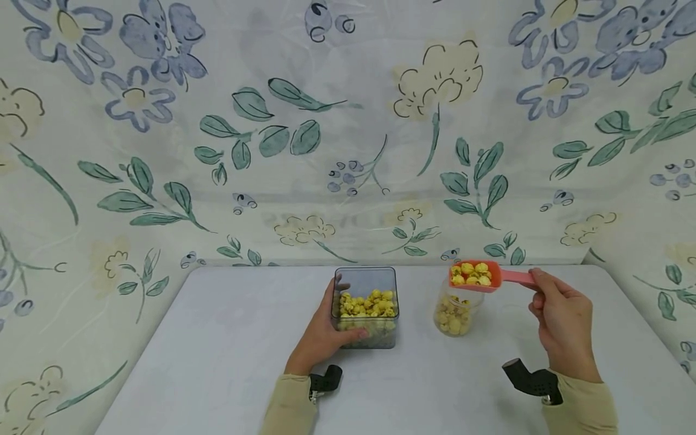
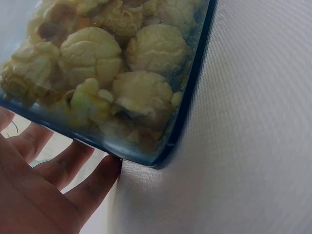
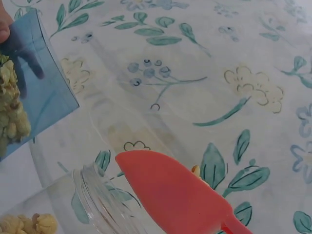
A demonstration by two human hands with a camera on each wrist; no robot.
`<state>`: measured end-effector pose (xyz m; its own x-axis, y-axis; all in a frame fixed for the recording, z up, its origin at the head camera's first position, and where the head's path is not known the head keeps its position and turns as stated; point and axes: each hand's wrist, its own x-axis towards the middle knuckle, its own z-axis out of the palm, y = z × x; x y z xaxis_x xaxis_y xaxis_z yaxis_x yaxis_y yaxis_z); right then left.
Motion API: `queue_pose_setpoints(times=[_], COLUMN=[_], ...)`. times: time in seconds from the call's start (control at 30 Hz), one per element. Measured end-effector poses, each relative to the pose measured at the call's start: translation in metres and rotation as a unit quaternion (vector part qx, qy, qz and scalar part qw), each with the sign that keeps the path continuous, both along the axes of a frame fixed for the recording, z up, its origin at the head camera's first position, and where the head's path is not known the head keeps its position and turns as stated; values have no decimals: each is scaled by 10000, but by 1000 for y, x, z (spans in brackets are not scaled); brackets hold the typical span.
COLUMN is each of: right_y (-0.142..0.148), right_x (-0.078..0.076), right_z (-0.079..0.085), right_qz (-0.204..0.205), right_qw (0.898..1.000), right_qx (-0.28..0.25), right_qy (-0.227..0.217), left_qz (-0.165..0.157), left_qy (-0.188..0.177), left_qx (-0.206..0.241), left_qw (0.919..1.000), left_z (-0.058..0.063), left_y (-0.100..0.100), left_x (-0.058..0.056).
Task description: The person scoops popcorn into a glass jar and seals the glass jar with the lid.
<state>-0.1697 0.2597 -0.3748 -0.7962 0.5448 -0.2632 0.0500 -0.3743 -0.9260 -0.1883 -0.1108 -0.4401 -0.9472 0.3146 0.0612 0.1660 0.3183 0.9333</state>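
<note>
My left hand (image 1: pixel 321 332) grips a clear square container (image 1: pixel 370 338) from its left side, thumb across the front. Yellow popcorn (image 1: pixel 370 305) fills its lower part; the left wrist view shows the fingers (image 2: pixel 92 190) against the container's wall. With my right hand (image 1: pixel 562 314) I pinch the handle of a coral-red scoop (image 1: pixel 496 283), loaded with popcorn. That scoop is held just above the mouth of a clear round jar (image 1: pixel 454 317), which has popcorn inside. In the right wrist view the scoop's underside (image 3: pixel 170 195) is beside the jar's threaded rim (image 3: pixel 100 200).
Container and jar stand apart on a white table (image 1: pixel 217 350). Behind the table's far edge hangs a floral cloth (image 1: pixel 359 163), which also covers the sides. A black wrist camera (image 1: pixel 326 379) sits on the left wrist, another (image 1: pixel 535 382) on the right.
</note>
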Motion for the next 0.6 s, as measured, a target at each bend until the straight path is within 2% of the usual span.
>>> queue_pose_setpoints(times=[0.37,0.6], right_y=[5,8], right_x=[-2,-2], right_z=[-3,-3], right_qz=[-227,-189], right_qw=[9993,9993], right_qx=[279,297], right_qy=[-36,-90], left_qz=[11,13], left_qy=[-62,-56], left_qx=[3,-16], left_qw=[10000,10000], left_z=[2,2], left_y=[0,0], left_x=[1,1])
